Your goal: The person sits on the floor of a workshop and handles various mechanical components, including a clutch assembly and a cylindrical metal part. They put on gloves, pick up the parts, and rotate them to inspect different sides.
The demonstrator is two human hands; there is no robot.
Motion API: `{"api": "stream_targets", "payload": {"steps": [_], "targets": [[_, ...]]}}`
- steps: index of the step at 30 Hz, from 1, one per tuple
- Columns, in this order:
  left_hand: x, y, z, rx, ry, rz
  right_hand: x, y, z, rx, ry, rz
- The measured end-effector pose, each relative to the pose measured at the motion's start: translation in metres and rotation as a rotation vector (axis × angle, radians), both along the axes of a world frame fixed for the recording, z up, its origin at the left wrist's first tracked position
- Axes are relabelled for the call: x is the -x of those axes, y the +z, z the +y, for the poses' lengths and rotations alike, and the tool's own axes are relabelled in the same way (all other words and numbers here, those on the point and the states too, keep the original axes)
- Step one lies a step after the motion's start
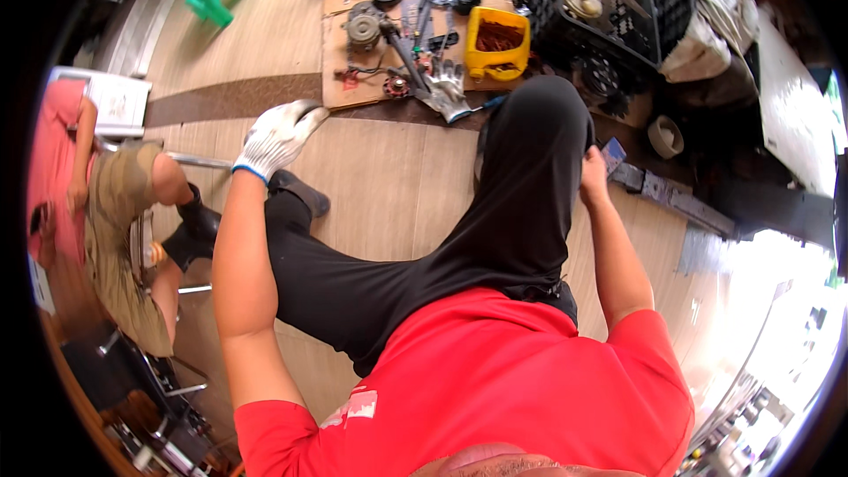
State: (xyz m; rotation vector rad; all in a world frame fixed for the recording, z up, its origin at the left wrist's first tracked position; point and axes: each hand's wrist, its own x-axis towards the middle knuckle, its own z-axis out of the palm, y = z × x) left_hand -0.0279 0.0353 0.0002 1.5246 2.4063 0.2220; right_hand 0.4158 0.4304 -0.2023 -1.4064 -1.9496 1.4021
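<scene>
**Gloved hand lifted, bare hand at the knee, parts spread on cardboard**

Seen from the head camera, the person sits on the wooden floor in a red shirt and black trousers, one knee raised in the middle. The left hand, in a white work glove, is lifted over the floor just left of that knee; its fingers are loosely curled and hold nothing. The right hand is bare and rests against the right side of the knee, fingers pressed to the cloth; how tightly it grips I cannot tell, as the knee hides part of it.

Just beyond the knee lies a sheet of cardboard strewn with gears, round metal parts and hand tools. A second white glove lies empty on its near edge, nearest the knee. Beside it, a yellow tub holds rusty brown bits, too small to tell apart. To the right of the tub, a black crate is filled with mixed items and cloth.

Far left of the knee, another person sits on a chair.
</scene>
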Motion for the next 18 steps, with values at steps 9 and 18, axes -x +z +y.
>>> {"api": "stream_targets", "payload": {"steps": [9, 18], "targets": [[-0.007, 0.014, 0.004, -0.108, -0.014, 0.052, 0.131, 0.253, -0.018, -0.222, 0.173, 0.39], [-0.017, 0.025, 0.019, -0.005, 0.138, -0.043, 0.358, 0.186, -0.01, -0.604, 0.817, 0.03]]}}
